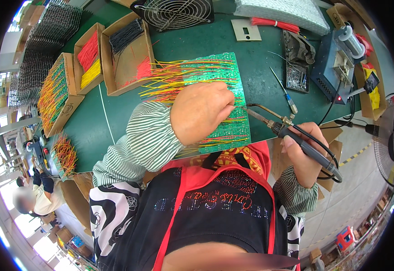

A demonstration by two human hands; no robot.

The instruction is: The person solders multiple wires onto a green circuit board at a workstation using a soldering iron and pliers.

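A green circuit board panel (pixel 227 132) lies on the green bench with rows of red and yellow wires (pixel 169 74) sticking out to its left. Over its middle rests my left hand (pixel 201 110), thumb and fingertips pinched together near the right-hand edge of the board; what they pinch is too small to make out. My right hand (pixel 304 151) is wrapped round the dark handle of a soldering iron (pixel 303 145). The iron's tip, with a thin metal feed tube beside it, points at the board close to my left fingertips.
Cardboard boxes (pixel 108 67) of red, yellow and black wires stand at the upper left, beside a box of wired boards (pixel 54 97). A fan (pixel 174 13) sits at the back. Rightward are a screwdriver (pixel 290 101), a parts tray (pixel 296 77) and a blue soldering unit (pixel 325 74) with a solder spool.
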